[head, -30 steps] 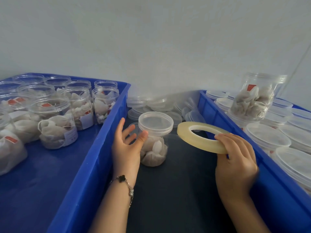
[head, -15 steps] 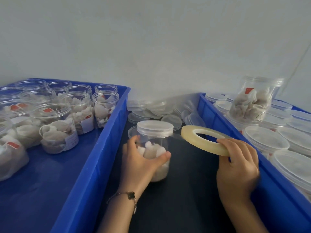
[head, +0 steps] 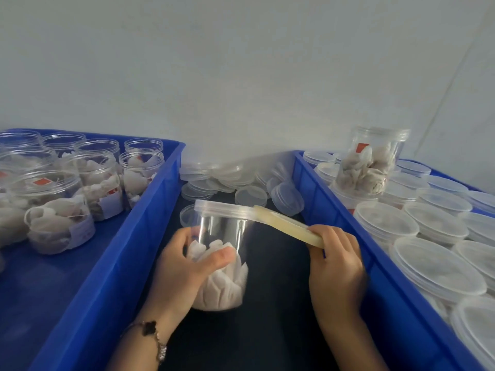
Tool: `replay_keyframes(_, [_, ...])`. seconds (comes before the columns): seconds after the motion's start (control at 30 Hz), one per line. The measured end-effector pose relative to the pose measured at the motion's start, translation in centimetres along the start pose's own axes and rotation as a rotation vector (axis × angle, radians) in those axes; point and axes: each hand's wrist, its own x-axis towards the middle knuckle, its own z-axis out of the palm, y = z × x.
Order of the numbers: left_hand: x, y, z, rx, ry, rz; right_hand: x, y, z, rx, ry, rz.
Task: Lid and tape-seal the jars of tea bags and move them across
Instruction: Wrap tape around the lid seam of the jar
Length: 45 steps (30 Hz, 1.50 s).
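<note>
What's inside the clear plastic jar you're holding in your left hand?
The clear plastic jar, capped with a translucent lid, shows white tea bags filling its lower half; the upper half looks empty. The left hand hides the bags behind its fingers.

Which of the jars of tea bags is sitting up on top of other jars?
The lidded jar at the back of the right blue bin; it rests tilted on the lidded jars there, while the others stand lower.

Small packing workroom, blue crates (head: pixel 150 210) of tea-bag jars (head: pixel 59 210), loose lids (head: pixel 214 180), bare white wall (head: pixel 241 76)
</note>
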Motion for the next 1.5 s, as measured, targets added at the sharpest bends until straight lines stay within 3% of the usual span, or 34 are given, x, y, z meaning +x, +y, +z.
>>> replay_keyframes(0.43, [-0.7, 0.9, 0.3, -0.129, -0.238, 0.019, 0.2, 0.2, 0.1, -0.006, -0.073, 0.076])
replay_keyframes(0.87, [-0.7, 0.6, 0.1, -0.313, -0.525, -0.206, -0.4, -1.7, 0.2, -0.213, -0.133, 0.075])
replay_keyframes(1.13, [-0.9, 0.5, 0.4, -0.360, -0.681, -0.220, -0.6, -3.3, 0.4, -0.285, -0.256, 0.023])
replay_keyframes(1.37, [-1.0, 0.9, 0.9, -0.296, -0.777, -0.159, -0.9, -3.4, 0.1, -0.269, -0.134, -0.040])
replay_keyframes(1.43, [-1.0, 1.1, 0.9, -0.215, -0.721, -0.134, -1.0, -3.1, 0.3, -0.284, -0.199, 0.012])
replay_keyframes(1.5, [-0.6, 1.0, 0.6, -0.169, -0.550, -0.160, -1.0, -2.7, 0.4, -0.304, -0.251, 0.042])
